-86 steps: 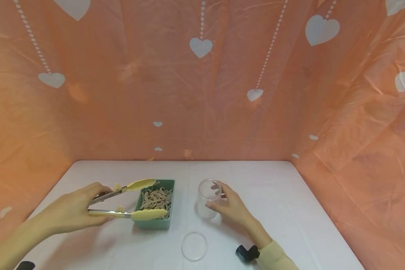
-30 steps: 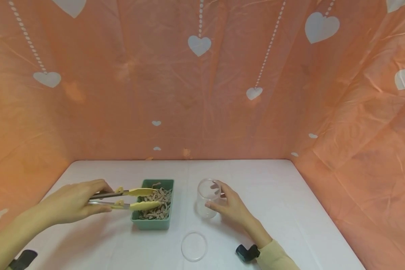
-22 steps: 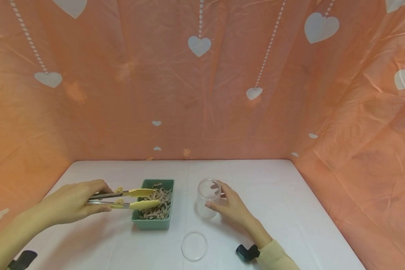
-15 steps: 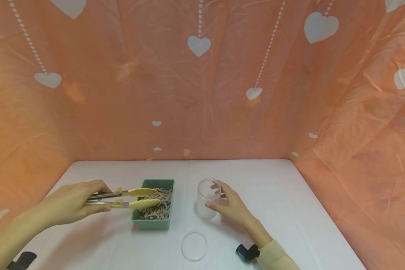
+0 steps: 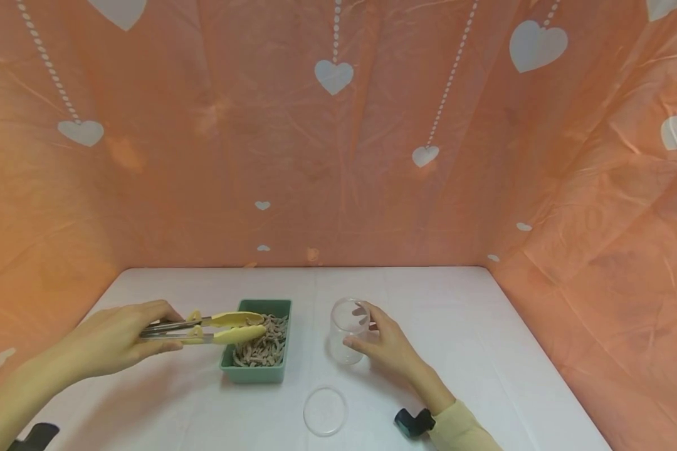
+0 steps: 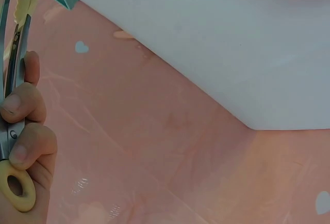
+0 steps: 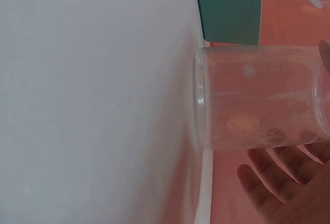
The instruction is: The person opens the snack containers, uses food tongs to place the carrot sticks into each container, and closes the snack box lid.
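Note:
My left hand (image 5: 115, 338) grips metal tongs (image 5: 203, 329) with yellow scalloped tips. The tips reach over the left side of a green rectangular box (image 5: 254, 374), nearly together. Thin grey-brown strips (image 5: 271, 341) heap up inside the box. In the left wrist view, some strips show at the tong tips (image 6: 26, 4), but how firmly they are caught is unclear. My right hand (image 5: 392, 344) holds a clear lidless jar (image 5: 346, 341) upright on the table, thumb in front and fingers behind. Nothing shows inside the jar.
A clear round lid or ring (image 5: 324, 411) lies flat on the white table (image 5: 457, 351), in front of the jar. Orange cloth (image 5: 203, 156) with white hearts encloses the back and sides. Dark devices sit at both wrists (image 5: 414, 424).
The tongs went from wide apart to nearly together as their tips came down into the strips. Lately they have drawn slightly left and narrowed further. The right hand and jar stay put.

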Tool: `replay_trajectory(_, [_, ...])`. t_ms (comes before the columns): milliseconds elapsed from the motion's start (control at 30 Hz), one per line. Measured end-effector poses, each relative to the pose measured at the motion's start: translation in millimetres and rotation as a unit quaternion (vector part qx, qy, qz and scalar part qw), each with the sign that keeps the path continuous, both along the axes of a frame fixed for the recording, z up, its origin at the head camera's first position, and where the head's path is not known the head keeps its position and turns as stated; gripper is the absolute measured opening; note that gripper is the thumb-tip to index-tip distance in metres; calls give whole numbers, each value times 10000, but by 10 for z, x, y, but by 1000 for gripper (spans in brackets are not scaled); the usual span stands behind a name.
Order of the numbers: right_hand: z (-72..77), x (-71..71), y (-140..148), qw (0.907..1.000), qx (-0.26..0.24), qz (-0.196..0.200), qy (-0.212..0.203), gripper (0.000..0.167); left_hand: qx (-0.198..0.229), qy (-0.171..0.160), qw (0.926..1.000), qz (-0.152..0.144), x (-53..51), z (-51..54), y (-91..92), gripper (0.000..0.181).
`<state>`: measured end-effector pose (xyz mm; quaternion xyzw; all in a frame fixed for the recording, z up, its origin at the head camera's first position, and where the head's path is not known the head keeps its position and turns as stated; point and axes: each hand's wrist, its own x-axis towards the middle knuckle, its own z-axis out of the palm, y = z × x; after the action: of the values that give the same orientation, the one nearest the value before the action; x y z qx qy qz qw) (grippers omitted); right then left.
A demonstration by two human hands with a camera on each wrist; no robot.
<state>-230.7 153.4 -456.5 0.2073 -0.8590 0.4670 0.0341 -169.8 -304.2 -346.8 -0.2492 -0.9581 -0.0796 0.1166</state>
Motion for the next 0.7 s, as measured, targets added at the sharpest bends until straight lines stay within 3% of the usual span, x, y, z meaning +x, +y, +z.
replay_trajectory(700, [-8,8,4,9999,-1,-81,-83,77,273,115,9996,39,14,88,-48,28])
